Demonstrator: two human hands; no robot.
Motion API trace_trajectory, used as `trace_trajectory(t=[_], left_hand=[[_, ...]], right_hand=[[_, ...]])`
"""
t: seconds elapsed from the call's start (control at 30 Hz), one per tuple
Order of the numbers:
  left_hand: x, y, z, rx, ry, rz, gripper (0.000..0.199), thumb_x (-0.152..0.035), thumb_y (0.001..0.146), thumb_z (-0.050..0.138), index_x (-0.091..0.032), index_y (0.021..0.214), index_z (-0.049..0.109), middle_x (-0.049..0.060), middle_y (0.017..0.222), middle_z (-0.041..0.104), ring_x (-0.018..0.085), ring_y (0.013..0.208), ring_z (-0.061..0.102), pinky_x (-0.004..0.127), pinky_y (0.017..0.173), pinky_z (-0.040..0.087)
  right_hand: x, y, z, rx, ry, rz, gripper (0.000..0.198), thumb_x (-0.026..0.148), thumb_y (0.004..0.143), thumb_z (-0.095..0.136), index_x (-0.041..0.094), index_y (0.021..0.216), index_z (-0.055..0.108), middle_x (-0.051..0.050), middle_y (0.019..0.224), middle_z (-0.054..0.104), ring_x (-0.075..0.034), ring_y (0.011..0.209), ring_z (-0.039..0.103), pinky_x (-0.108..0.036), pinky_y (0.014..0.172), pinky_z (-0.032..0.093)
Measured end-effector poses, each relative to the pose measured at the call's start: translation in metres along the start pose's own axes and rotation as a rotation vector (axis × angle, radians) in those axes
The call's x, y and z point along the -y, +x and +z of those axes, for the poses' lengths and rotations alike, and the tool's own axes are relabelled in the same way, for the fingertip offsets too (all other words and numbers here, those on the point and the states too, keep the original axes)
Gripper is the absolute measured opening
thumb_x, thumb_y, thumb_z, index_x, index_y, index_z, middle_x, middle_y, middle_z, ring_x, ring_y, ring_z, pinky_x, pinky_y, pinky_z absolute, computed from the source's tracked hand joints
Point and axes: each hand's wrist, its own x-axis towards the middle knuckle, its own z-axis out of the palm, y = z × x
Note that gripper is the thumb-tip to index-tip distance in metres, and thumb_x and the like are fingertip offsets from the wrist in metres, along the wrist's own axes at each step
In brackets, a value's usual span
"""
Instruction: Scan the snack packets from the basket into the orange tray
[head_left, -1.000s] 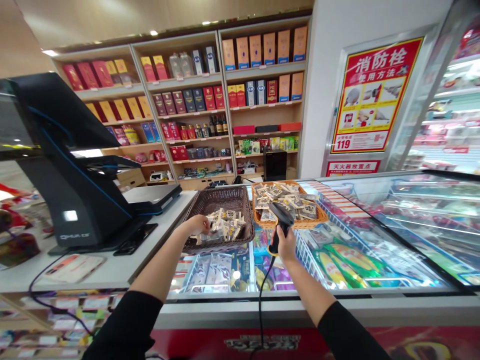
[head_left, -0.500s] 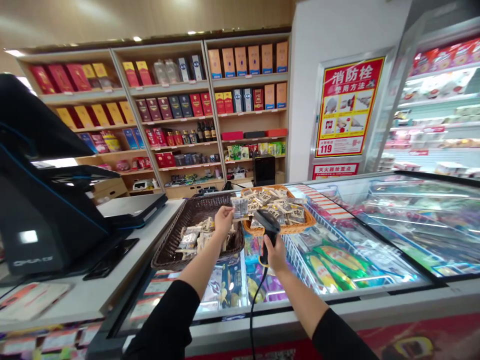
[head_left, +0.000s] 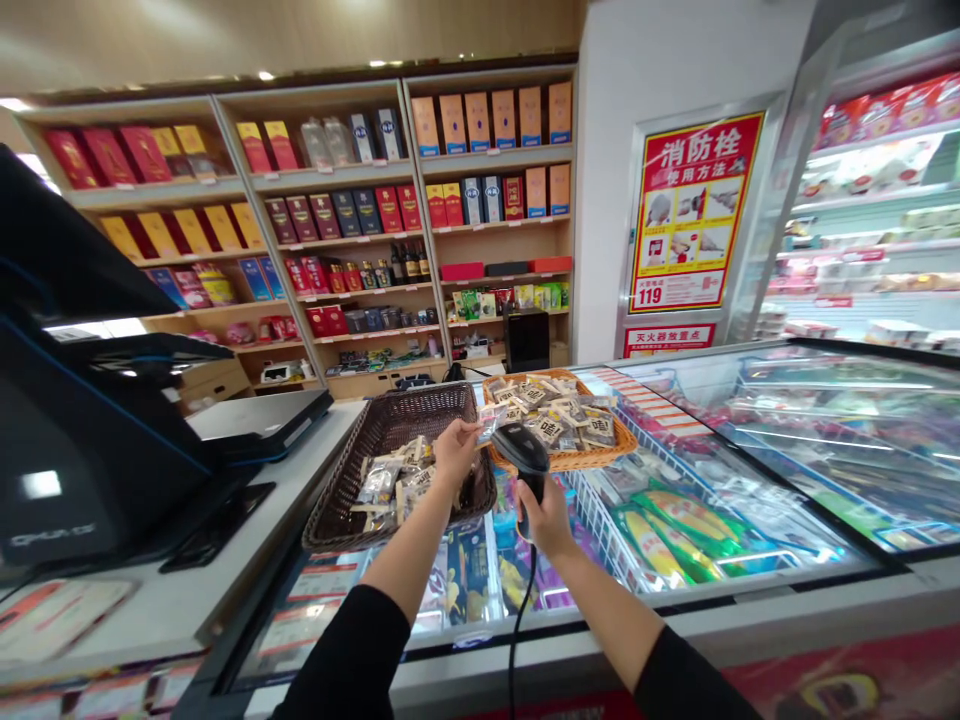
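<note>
Between the fingertips of my left hand is a small snack packet, pinched at its edge. My right hand is wrapped round the handle of a black barcode scanner, whose head points toward the packet and whose cable runs down the freezer front. To the left, a dark brown wicker basket holds several similar packets. Behind the scanner, a lighter orange wicker basket is heaped with more packets. Both baskets rest on the glass-topped freezer.
Below the baskets lies a chest freezer with packaged goods under its glass. A dark checkout machine and a flat scale stand on the left counter. Shelves of boxes line the back wall.
My left hand has moved slightly right and down, and the packet has tilted flatter. The scanner has shifted a little left, nearer the packet. The view has turned slightly.
</note>
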Motion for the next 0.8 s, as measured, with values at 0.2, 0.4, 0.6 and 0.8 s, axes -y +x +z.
trace_trajectory(t=[0.2,0.4,0.6,0.8], left_hand=[[-0.002,-0.006,-0.002,0.042,0.088,0.038,0.006,-0.022,0.075,0.062,-0.017,0.079,0.062,0.006,0.086,0.071,0.018,0.085,0.067,0.031,0.078,0.051],[-0.025,-0.015,0.005,0.215,0.715,0.248,0.029,-0.017,0.085,0.048,-0.027,0.091,0.075,0.005,0.095,0.067,0.019,0.091,0.061,0.03,0.083,0.044],[-0.034,-0.015,0.007,0.291,0.956,0.267,0.034,-0.019,0.086,0.045,-0.03,0.103,0.072,0.004,0.094,0.07,0.02,0.091,0.06,0.035,0.089,0.037],[-0.035,-0.019,0.007,0.328,0.945,0.249,0.044,-0.035,0.091,0.037,-0.03,0.132,0.053,0.007,0.114,0.067,0.023,0.105,0.054,0.044,0.103,0.026]], right_hand=[[0.0,-0.001,0.0,-0.013,0.035,0.019,0.026,0.043,0.09,0.049,0.021,0.076,0.05,0.005,0.046,0.05,-0.014,0.04,0.05,-0.026,0.046,0.042],[0.001,0.007,-0.002,-0.268,0.217,0.09,0.029,0.05,0.087,0.05,0.023,0.076,0.045,0.005,0.051,0.052,-0.014,0.038,0.049,-0.027,0.041,0.041],[0.001,0.012,-0.005,-0.317,0.232,0.103,0.03,0.05,0.086,0.052,0.023,0.077,0.045,0.006,0.052,0.052,-0.013,0.037,0.048,-0.027,0.04,0.041],[-0.001,0.013,-0.002,-0.279,0.261,0.09,0.03,0.049,0.085,0.054,0.022,0.076,0.046,0.005,0.05,0.053,-0.014,0.036,0.048,-0.027,0.039,0.04]])
